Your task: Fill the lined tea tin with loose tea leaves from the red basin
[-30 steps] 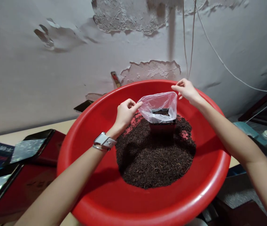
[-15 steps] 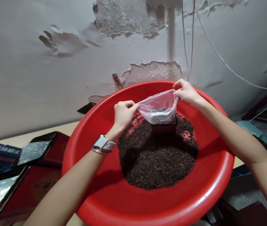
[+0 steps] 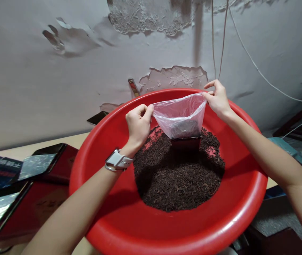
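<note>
A clear plastic bag is stretched wide between my hands, its lower part inside a small dark box. My left hand, with a pale watch on the wrist, pinches the bag's left corner. At the opposite corner my right hand grips the rim between thumb and fingers. The box stands on a heap of dark loose leaves, which look like tea, in a large red basin. Something dark shows through the bag's lower part; the box's inside is hidden.
Dark red boxes lined with plastic lie at the left on a pale table. Behind the basin, the wall has peeling plaster. Cables hang at the upper right. A dark red object sits low at the right.
Both hands have risen slightly and moved apart, the right one farther right. The bag's mouth is pulled higher and wider above the box.
</note>
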